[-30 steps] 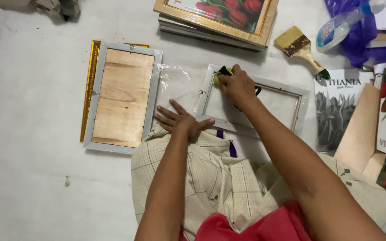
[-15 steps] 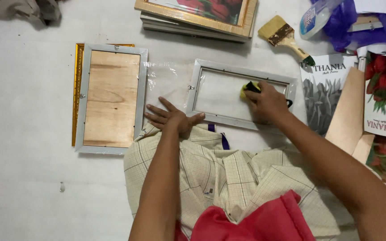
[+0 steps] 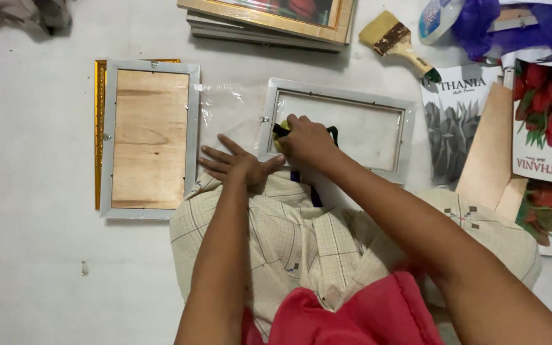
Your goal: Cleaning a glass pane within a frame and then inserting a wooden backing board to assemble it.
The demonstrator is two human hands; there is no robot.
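The glass of the empty white rectangular frame [image 3: 340, 128] is being wiped: a yellow-and-black sponge [image 3: 282, 132] is held in the right hand [image 3: 306, 142] (left hand [image 3: 237, 165] flat, steadying); the next stroke calls for even pressure.

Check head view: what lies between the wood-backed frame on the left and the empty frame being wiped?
Head view: a crumpled clear plastic sheet covers the floor between the wood-backed frame and the empty frame; the left hand rests on its lower edge.

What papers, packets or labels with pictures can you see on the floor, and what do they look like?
Grey leaf print: flat rectangular sheet right of the open frame, white top.
Red flower print: upright rectangle at far right, red blooms, green leaves.
Bottle label: top right, blue and white, partly cut off.
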